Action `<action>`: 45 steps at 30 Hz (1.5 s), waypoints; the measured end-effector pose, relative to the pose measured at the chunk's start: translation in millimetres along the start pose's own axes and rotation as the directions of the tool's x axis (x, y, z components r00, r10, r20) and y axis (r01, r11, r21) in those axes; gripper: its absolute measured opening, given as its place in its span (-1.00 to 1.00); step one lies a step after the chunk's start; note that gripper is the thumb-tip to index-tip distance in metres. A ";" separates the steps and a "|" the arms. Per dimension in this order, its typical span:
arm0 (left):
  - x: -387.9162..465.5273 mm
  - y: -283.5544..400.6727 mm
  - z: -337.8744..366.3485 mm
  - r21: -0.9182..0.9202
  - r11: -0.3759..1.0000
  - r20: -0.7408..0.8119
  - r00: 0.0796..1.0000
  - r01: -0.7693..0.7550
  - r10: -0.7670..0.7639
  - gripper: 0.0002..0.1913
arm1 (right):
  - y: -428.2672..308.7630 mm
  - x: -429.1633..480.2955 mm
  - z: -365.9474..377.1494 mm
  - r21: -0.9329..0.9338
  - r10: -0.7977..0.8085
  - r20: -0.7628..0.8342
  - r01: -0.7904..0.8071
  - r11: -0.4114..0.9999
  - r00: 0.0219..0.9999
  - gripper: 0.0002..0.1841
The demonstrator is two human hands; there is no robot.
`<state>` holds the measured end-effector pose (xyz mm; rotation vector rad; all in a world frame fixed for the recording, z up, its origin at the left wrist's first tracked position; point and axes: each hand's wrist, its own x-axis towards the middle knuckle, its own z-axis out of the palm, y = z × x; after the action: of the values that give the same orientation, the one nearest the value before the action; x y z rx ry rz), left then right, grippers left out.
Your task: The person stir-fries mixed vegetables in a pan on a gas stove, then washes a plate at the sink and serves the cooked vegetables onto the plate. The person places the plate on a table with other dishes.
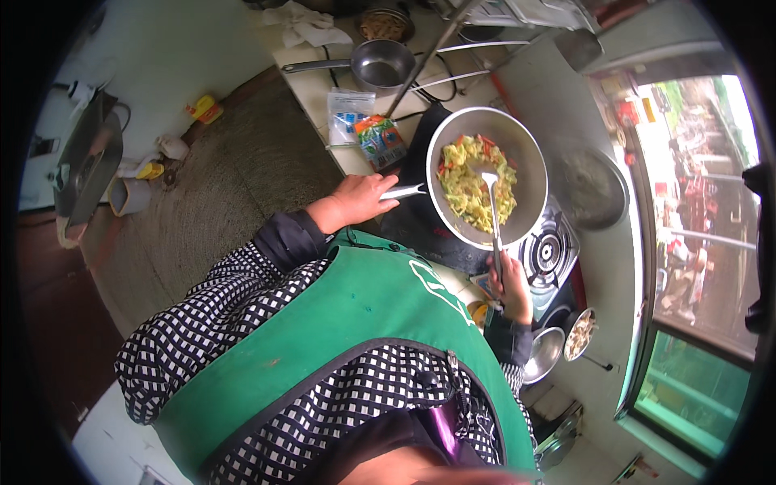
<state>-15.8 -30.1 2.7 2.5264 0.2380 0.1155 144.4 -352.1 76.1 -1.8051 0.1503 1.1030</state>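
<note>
A wok (531,151) with a pale inner wall stands over a black cooktop (412,239). Chopped yellow-green vegetables with red strips (467,188) lie in it. My left hand (356,200) is on the wok's handle (403,191), left of the wok. The metal handle of a spatula (494,212) is in the grip of my right hand (512,288), at the wok's near rim. The spatula's head rests among the vegetables and is partly hidden by them.
A gas burner (547,250) sits right of the wok, with metal bowls (544,354) beyond it. Seasoning packets (380,142), a saucepan (382,63) and a white cloth (303,24) lie on the counter. A lid-like round pan (594,188) leans by the wall.
</note>
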 end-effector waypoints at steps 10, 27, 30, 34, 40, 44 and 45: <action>2.1 -7.8 1.8 -0.086 0.994 0.026 0.997 -0.071 0.073 -0.61 | 16.0 -90.7 -15.7 -0.110 0.131 -0.067 -0.138 0.984 0.989 -0.60; 5.0 -15.4 -7.2 -0.130 0.960 0.014 0.968 -0.246 0.250 -0.56 | 32.9 -18.4 31.5 0.129 -0.244 -0.220 0.276 0.952 0.944 -0.55; 3.0 -13.7 -10.0 -0.100 0.961 0.021 0.965 -0.259 0.262 -0.55 | 18.9 -23.2 28.5 -0.064 0.002 -0.118 -0.010 0.998 0.993 -0.56; -5.3 -11.4 -12.7 -0.091 0.963 0.015 0.966 -0.254 0.257 -0.52 | -0.4 -79.3 5.6 -0.279 0.049 -0.145 -0.089 0.956 0.988 -0.59; -18.5 -8.2 -9.1 -0.053 0.976 0.000 0.977 -0.213 0.213 -0.48 | -40.9 -157.4 -29.7 -0.518 0.006 -0.266 -0.148 0.843 0.964 -0.70; -21.8 -7.2 -6.2 -0.054 0.979 0.001 0.981 -0.196 0.196 -0.50 | -42.8 -124.1 -35.7 -0.648 0.024 -0.296 -0.219 0.730 0.955 -0.73; -21.9 -6.9 -5.7 -0.069 0.979 0.012 0.981 -0.192 0.193 -0.50 | -38.3 -107.7 -35.9 -0.660 0.021 -0.300 -0.224 0.717 0.954 -0.74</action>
<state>-39.1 -25.6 2.8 2.4770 -0.0188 0.1736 124.4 -398.3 184.8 -2.6656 0.0149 1.0723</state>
